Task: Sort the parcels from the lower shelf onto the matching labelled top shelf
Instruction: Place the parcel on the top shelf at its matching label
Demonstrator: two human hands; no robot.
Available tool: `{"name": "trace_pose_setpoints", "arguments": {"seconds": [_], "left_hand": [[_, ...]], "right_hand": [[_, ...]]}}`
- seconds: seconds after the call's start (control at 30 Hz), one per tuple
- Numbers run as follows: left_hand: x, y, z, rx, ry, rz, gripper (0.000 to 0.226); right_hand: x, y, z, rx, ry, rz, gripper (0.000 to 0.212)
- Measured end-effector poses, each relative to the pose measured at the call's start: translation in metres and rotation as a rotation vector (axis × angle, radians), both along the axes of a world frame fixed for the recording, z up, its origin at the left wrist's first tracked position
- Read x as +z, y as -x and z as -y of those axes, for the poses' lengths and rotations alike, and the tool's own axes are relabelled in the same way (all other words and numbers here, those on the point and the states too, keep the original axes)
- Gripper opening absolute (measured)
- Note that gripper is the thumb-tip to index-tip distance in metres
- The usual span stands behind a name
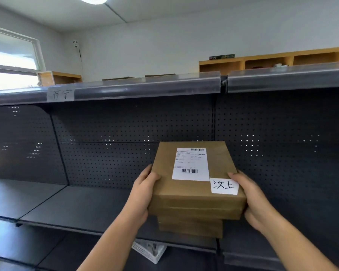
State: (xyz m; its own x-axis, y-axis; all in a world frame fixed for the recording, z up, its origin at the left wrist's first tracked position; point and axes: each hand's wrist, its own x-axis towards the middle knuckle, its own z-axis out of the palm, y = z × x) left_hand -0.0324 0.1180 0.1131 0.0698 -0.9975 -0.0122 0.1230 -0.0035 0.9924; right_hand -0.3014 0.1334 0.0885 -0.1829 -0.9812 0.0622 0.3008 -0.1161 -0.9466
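Between both hands: left hand (145,189) and right hand (250,200) grip opposite sides of stacked brown parcels (196,192), lifted before lower shelf (86,208). Top parcel tagged 汶上 (224,186). Top shelf (145,89) label (61,94) above, left.

A parcel-sorting storeroom: dark metal shop shelving (98,204) with pegboard backs (125,133), a handwritten destination label (60,94) on the rail, wooden cubbies (262,61) behind.
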Motion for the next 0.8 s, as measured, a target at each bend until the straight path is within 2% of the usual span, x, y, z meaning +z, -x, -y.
{"name": "trace_pose_setpoints", "arguments": {"seconds": [0.13, 0.23, 0.37, 0.5, 0.8], "left_hand": [[-0.009, 0.005, -0.01, -0.099, 0.007, 0.004, 0.055], [-0.02, 0.01, -0.018, -0.138, 0.03, -0.041, 0.053], [-0.029, 0.02, -0.023, -0.205, 0.047, -0.065, 0.059], [-0.028, 0.041, -0.023, -0.282, 0.062, -0.063, 0.065], [-0.021, 0.106, -0.047, -0.405, 0.036, -0.052, 0.067]], "right_hand": [[-0.004, 0.006, -0.02, -0.017, 0.025, 0.015, 0.032], [-0.003, 0.011, -0.039, -0.017, 0.028, 0.04, 0.043], [0.002, 0.021, -0.061, -0.061, 0.051, 0.027, 0.036], [0.001, 0.037, -0.081, -0.204, 0.06, -0.009, 0.028], [-0.005, 0.092, -0.132, -0.367, 0.105, -0.095, 0.034]]}}
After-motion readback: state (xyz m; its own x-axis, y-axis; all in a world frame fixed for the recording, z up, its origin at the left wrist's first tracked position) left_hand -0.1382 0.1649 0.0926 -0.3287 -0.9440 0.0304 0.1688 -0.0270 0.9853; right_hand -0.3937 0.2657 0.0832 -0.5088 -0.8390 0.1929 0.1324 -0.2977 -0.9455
